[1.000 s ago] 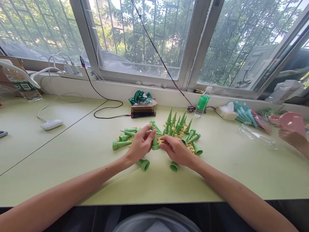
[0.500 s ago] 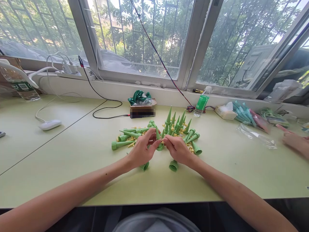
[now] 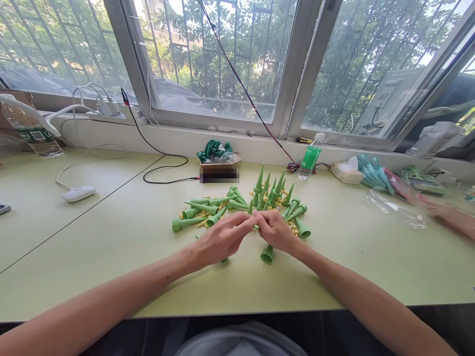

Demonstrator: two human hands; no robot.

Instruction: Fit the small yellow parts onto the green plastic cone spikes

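Note:
My left hand [image 3: 224,236] reaches in from the left, its fingers closed and pointing right, the tips meeting my right hand. My right hand [image 3: 275,229] is pinched at the same spot. What sits between the fingertips is mostly hidden; a bit of green shows just under them. Behind the hands stand several green plastic cone spikes [image 3: 277,188], tips up, with small yellow valve pieces among them. More green spikes [image 3: 185,223] lie in a pile on the left, and others [image 3: 303,227] lie to the right. One spike [image 3: 266,254] lies below my right hand, its round opening facing me.
On the table [image 3: 111,257], a small box with green plastic [image 3: 218,157] stands at the back, a water bottle [image 3: 310,157] and tissue box [image 3: 347,170] to its right. A white mouse-shaped device [image 3: 78,193] is at left. Another person's hand [image 3: 451,217] is at far right.
My left hand has turned over and its fingers now stretch to my right fingertips. The upright green spike it held is no longer visible there. The other person's hand moved slightly left.

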